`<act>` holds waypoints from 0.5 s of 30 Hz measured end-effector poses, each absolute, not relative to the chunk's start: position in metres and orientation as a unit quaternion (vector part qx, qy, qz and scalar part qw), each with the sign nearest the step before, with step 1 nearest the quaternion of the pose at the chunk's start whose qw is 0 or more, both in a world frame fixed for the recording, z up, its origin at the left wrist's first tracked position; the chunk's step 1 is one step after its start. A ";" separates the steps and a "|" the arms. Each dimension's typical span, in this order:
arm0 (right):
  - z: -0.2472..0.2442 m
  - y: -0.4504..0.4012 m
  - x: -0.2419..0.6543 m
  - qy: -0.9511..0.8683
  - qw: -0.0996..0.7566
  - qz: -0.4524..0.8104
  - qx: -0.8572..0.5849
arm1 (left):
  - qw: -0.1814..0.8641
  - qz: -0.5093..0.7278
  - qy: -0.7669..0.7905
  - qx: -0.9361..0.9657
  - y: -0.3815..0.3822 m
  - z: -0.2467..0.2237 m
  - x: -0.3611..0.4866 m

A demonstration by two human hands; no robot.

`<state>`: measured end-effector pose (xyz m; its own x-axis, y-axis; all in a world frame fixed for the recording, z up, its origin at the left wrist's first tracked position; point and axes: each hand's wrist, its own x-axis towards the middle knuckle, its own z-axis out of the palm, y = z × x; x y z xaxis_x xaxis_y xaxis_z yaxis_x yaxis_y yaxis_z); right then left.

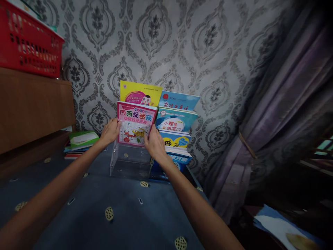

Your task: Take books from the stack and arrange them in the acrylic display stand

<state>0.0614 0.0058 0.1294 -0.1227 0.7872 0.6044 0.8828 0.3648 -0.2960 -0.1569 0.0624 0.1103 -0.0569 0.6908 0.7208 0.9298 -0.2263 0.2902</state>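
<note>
My left hand (110,131) grips the left edge of a pink children's book (134,126), and my right hand (155,142) has hold of its lower right edge. The book stands nearly upright at a clear tiered rack (130,165), in front of a yellow book (141,91). Below the pink book, the rack's lower front tiers hold nothing visible. Just right of my right hand, several books rise in tiers: a light blue book (179,100), a teal book (178,118), a yellow-and-white book (179,139) and a dark blue book (178,161).
A small stack of books (82,140) lies left of the rack on the dark blue patterned cloth (125,222). A red basket (31,43) sits on a wooden cabinet (33,107) at the left. Patterned wallpaper stands behind; a tied purple curtain (241,146) hangs right.
</note>
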 end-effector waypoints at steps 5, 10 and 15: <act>0.121 0.013 0.062 -0.750 0.369 -0.063 -0.545 | 0.150 -0.391 -0.635 -0.649 0.063 0.114 -0.151; 0.103 0.019 0.063 -0.754 0.426 -0.061 -0.495 | 0.153 -0.381 -0.655 -0.634 0.063 0.117 -0.145; 0.086 0.029 0.062 -0.769 0.484 -0.070 -0.412 | 0.163 -0.383 -0.644 -0.642 0.061 0.116 -0.141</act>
